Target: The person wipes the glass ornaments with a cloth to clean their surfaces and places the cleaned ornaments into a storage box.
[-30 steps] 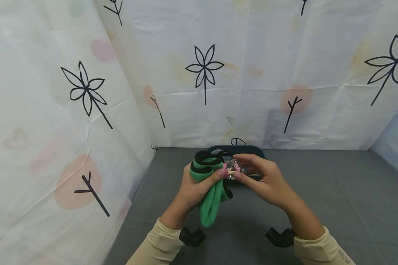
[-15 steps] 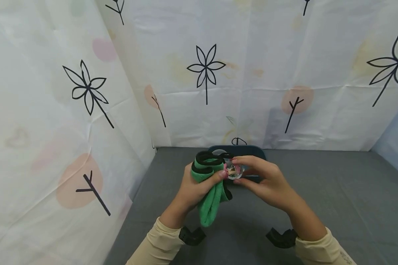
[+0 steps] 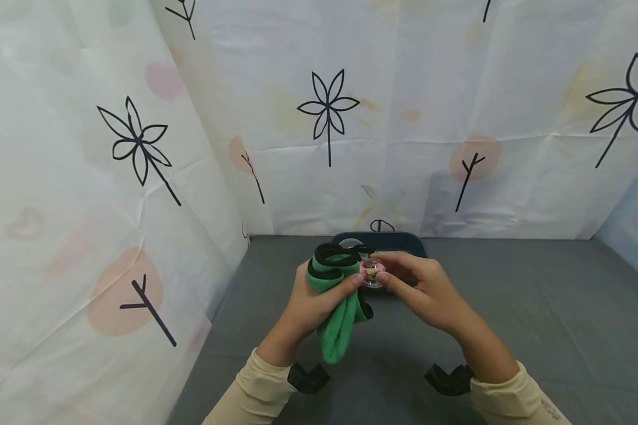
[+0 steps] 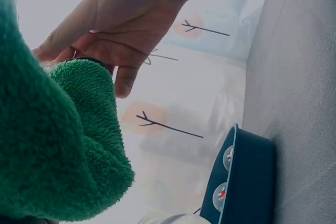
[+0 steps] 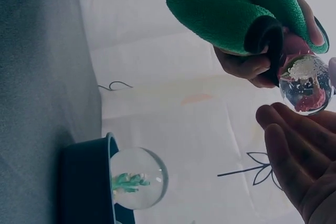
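My left hand (image 3: 305, 304) grips a folded green towel (image 3: 335, 339) with black edging, bunched up under the thumb. The same hand holds a small snow globe (image 3: 373, 280) by its pink base. In the right wrist view the clear ball of the snow globe (image 5: 305, 85) shows a pink figure and white specks inside. My right hand (image 3: 430, 292) has thumb and fingertips at the ball's right side, pinching it. Its other fingers (image 5: 286, 161) lie below the ball. Part of the base is hidden by the towel. Both hands are raised over the table.
A dark teal bin (image 3: 393, 239) stands behind the hands near the back wall. A larger clear globe (image 5: 140, 179) with a green figure rises above its rim. Smaller clear balls (image 4: 220, 196) sit inside it. Grey cloth (image 3: 537, 307) covers the table; a patterned curtain (image 3: 404, 195) hangs behind.
My right fingers and thumb have shifted and closed in on the ball of the snow globe, which looks turned a little. The left hand and towel stay in place.
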### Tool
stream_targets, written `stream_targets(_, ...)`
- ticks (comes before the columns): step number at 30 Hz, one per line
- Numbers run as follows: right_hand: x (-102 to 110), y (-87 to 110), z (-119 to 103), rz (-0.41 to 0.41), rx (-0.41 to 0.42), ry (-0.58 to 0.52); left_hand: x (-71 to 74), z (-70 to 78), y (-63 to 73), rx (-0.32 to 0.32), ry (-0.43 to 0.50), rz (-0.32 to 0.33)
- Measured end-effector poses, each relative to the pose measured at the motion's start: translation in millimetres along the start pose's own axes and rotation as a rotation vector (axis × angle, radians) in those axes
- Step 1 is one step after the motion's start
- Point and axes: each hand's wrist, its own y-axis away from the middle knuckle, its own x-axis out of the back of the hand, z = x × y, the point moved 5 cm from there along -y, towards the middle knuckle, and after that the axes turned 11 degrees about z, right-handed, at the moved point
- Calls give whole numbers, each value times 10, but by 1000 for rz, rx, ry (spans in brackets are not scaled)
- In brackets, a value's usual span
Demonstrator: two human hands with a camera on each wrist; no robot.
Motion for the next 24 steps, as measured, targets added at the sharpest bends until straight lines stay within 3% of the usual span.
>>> stream_targets(7,35,-14,-53,27,74,-149,4,18,0,-57,38,14)
stream_targets(11,42,-18,-93,11,119,-209,11,9,2,-30,20,31)
stream_targets(16,28,-28,-122,-13,150,-197,10,15,3,-20,34,29)
stream_targets(24,-8,-7,-86,-54,65,-161,-13,49,-6,-105,94,-35)
